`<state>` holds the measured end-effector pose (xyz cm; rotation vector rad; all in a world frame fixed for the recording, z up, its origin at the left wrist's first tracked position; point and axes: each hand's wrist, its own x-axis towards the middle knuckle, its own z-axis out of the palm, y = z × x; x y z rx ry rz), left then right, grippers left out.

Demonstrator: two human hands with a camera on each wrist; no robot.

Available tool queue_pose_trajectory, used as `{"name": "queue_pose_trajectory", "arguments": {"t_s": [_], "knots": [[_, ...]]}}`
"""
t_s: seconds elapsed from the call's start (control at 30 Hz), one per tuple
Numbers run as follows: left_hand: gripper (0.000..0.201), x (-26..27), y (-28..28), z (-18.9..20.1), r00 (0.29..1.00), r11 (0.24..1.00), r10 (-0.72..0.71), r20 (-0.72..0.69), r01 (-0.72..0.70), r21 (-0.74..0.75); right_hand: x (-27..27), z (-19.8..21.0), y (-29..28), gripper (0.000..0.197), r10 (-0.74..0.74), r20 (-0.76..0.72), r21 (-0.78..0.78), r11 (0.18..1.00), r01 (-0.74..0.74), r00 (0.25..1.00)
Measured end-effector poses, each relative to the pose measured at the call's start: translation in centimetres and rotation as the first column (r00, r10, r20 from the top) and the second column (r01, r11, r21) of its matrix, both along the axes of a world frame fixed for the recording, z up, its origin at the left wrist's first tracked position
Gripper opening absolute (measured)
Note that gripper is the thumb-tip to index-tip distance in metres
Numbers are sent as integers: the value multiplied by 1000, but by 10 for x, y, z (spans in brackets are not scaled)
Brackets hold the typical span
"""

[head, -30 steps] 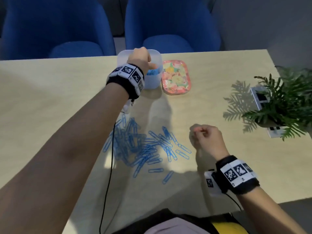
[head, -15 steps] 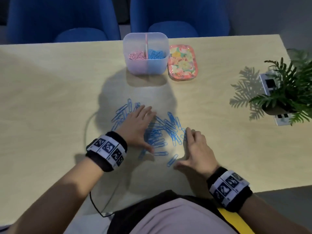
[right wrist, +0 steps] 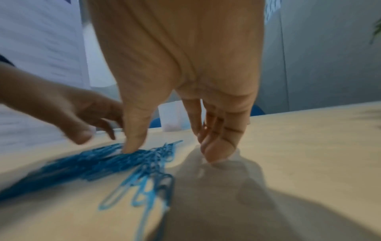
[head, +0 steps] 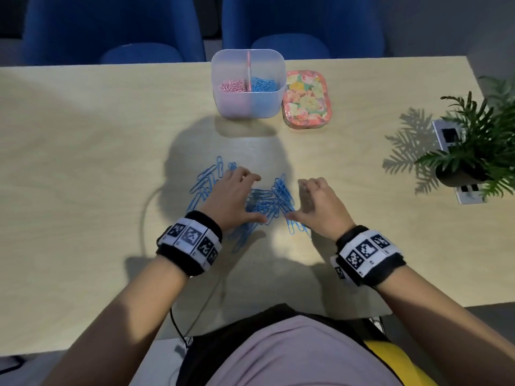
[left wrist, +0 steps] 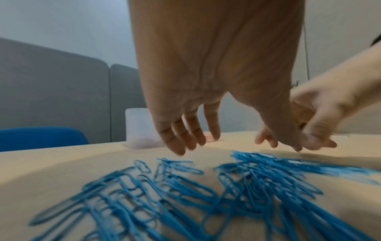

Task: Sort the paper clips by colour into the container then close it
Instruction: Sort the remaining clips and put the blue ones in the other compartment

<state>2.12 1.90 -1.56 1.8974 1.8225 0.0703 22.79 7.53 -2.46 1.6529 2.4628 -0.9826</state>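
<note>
A heap of blue paper clips (head: 264,203) lies on the wooden table between my two hands. My left hand (head: 237,195) hovers over the heap's left part with spread, relaxed fingers and holds nothing. My right hand (head: 317,203) stands at the heap's right edge, fingertips on the table and thumb touching the clips (right wrist: 132,159). Further back stands the translucent container (head: 248,107), divided in two: pink clips (head: 232,86) on the left, blue clips (head: 264,84) on the right. Its flowered lid (head: 306,100) lies to the container's right. The left wrist view shows the clips (left wrist: 185,192) under my left hand's fingers (left wrist: 181,140).
A potted green plant (head: 479,146) stands at the table's right edge, next to white marker cards (head: 471,195). Two blue chairs (head: 111,32) stand behind the table. A black cable (head: 145,218) runs from my left wrist over the table's near edge.
My left hand came back from the container to the heap a second ago. Since then both hands have pushed the blue clips closer together, and the right hand's fingers have lifted onto their tips.
</note>
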Motion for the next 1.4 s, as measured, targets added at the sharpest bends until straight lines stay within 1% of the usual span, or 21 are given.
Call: {"name": "queue_pose_trajectory", "arguments": {"t_s": [0.07,0.1,0.17,0.23,0.3,0.33,0.37,0.43,0.53,0.67,0.73,0.8,0.87,0.97,1.03,1.07,1.17,1.23,1.3,1.33,1.4], "knots": [[103,-3,-10,2,997,997,1,-75,-6,-73,0,0,-2,87,77,90,4,997,-78,993],[106,-1,-14,0,994,995,-20,-111,9,-95,-5,0,-4,89,110,115,10,994,-112,987],[103,8,-17,-5,989,995,-43,-139,30,-94,-18,-2,-6,91,134,119,38,989,-140,984],[87,16,-12,-9,994,999,-6,-105,1,-52,-32,-3,-7,81,122,98,67,989,-129,988],[67,19,-5,-9,998,999,46,-44,-47,-18,-41,-5,-10,60,98,35,70,993,-100,995],[61,19,-1,-10,998,998,63,-13,-63,-21,-43,-6,-11,50,86,-4,64,994,-86,996],[57,20,3,-10,997,997,73,11,-72,-37,-45,-7,-13,41,76,-37,59,996,-74,996],[56,21,8,-9,997,995,77,27,-76,-60,-46,-9,-13,31,55,-77,73,996,-49,995],[58,21,9,-11,994,994,98,41,-96,-50,-46,-13,-8,27,23,-105,102,995,-12,994],[59,20,9,-13,992,993,114,62,-112,-36,-41,-12,3,25,18,-117,97,995,-6,993],[59,19,11,-13,985,990,139,97,-137,-30,-39,-4,15,22,-37,-163,94,994,53,986],[57,19,13,-11,985,990,136,102,-133,-37,-39,8,34,20,-124,-226,50,989,138,966],[49,20,16,-7,994,996,90,56,-88,-29,-45,24,62,18,-175,-291,1,983,183,941],[41,26,17,-1,995,1000,-4,-96,4,4,-66,48,111,14,-213,-351,26,971,237,912],[40,32,15,0,972,996,-83,-221,88,12,-85,62,142,14,-233,-337,93,956,279,912],[39,34,14,-1,959,993,-111,-260,119,17,-95,68,156,15,-237,-321,134,947,291,917],[35,32,16,-1,946,988,-146,-289,155,7,-124,80,186,22,-264,-267,177,932,316,927],[31,29,19,-1,948,986,-159,-275,166,3,-140,80,197,35,-274,-203,139,942,305,940],[28,26,22,-2,965,992,-118,-235,125,17,-151,77,202,43,-262,-128,88,958,274,957],[27,24,25,-2,981,996,-75,-181,81,24,-153,76,203,40,-262,-121,73,960,272,957],[27,21,33,3,999,999,39,-6,-39,34,-151,74,203,26,-297,-213,42,949,313,931]]}}
